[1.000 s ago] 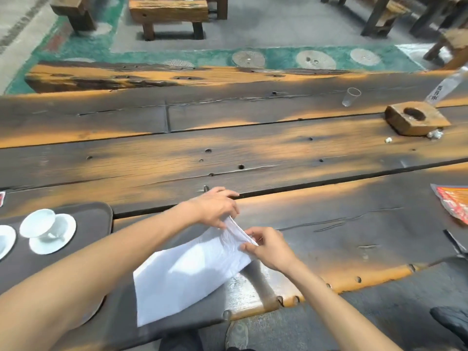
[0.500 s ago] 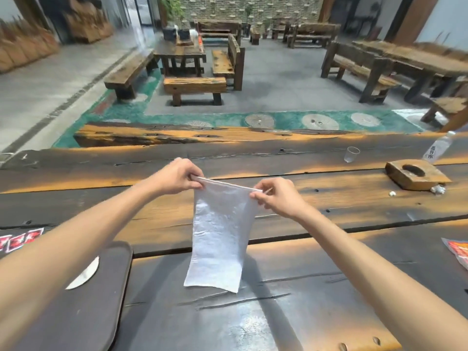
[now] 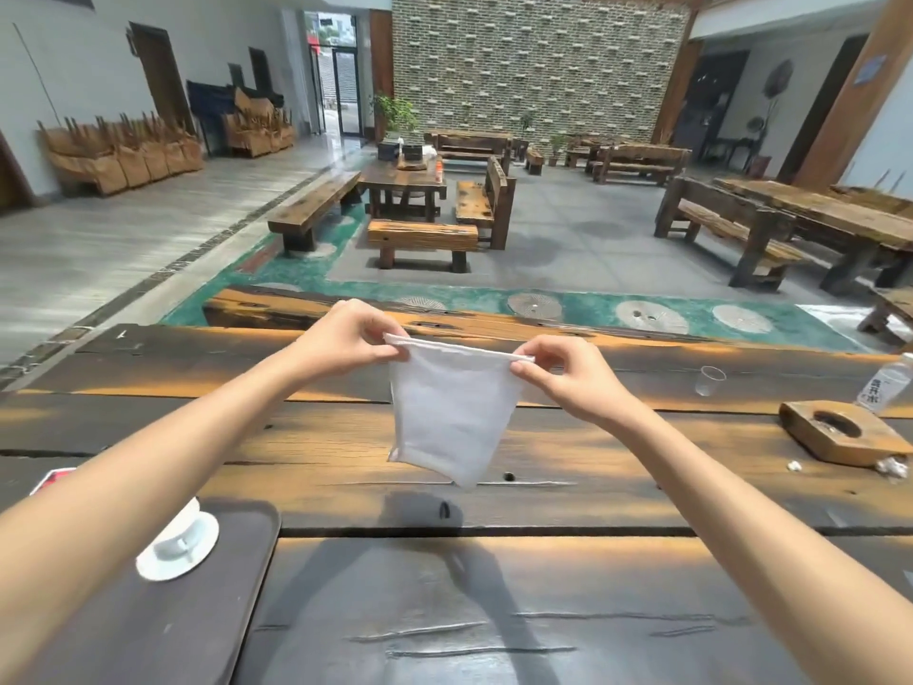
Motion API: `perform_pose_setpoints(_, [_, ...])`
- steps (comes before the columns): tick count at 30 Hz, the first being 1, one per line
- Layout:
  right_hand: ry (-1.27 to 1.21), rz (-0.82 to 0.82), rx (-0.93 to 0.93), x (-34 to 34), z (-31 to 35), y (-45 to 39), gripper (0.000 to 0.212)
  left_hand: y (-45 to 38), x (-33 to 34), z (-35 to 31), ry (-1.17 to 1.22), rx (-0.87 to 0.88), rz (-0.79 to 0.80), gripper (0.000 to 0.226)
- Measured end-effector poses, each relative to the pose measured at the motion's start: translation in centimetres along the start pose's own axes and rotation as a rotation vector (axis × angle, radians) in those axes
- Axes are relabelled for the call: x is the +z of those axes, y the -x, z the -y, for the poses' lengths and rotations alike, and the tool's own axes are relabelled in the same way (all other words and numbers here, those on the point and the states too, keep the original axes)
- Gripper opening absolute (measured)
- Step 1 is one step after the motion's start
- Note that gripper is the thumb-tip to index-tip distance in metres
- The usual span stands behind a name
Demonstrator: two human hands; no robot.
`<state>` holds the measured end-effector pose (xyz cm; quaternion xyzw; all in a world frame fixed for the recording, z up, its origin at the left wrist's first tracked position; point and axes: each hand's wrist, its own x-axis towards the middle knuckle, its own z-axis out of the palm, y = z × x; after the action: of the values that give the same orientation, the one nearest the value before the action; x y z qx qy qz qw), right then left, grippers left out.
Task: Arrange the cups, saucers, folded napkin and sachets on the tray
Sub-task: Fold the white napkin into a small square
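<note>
Nearest, one dark tray [image 3: 207, 610] at the lower left carries one visible cup [image 3: 179, 535] on one saucer [image 3: 200, 556] (the left forearm hides part of them). Above the wooden table [image 3: 568, 487], the left hand [image 3: 346, 338] and right hand [image 3: 568, 375] each pinch a top corner of one white napkin [image 3: 447, 417], which hangs clear of the boards. Farther right sit one clear plastic cup [image 3: 709, 380] and one bottle [image 3: 887, 385], cut off by the frame edge.

Bottle [image 3: 887, 388] label — dark characters, not quite legible
</note>
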<state>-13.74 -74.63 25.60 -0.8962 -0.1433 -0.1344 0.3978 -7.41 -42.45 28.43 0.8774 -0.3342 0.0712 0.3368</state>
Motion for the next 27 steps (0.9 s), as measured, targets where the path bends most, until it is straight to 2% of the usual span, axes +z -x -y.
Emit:
perform_pose_setpoints(3, [-0.116, -0.045, 0.011, 0.3, 0.2, 0.1, 0.007, 0.7, -0.3, 0.1, 0.202, -0.079, -0.031, 0.013])
perform_pose_setpoints(8, [-0.226, -0.071, 0.127, 2.3, -0.5, 0.1, 0.005, 2.0, 1.4, 2.2, 0.376, -0.188, -0.057, 0.018])
perform_pose_setpoints(13, [-0.154, 0.010, 0.262, 5.9, -2.3, 0.3, 0.007, 3.5, 4.5, 5.8, 0.445, -0.364, 0.027, 0.019])
perform_pose_setpoints(19, [-0.110, -0.027, 0.233, 7.9, -3.4, -1.2, 0.008, 2.7, 4.5, 8.0, 0.296, -0.363, -0.039, 0.006])
perform_pose_setpoints(24, [-0.030, -0.066, 0.124, 8.3, -3.8, -1.5, 0.001, 2.7, 3.5, 7.5, 0.196, -0.310, -0.119, 0.008])
perform_pose_setpoints(27, [-0.008, -0.058, 0.087, 9.4, -4.0, 1.1, 0.003, 5.1, 4.3, 6.6, 0.149, -0.303, -0.095, 0.008])
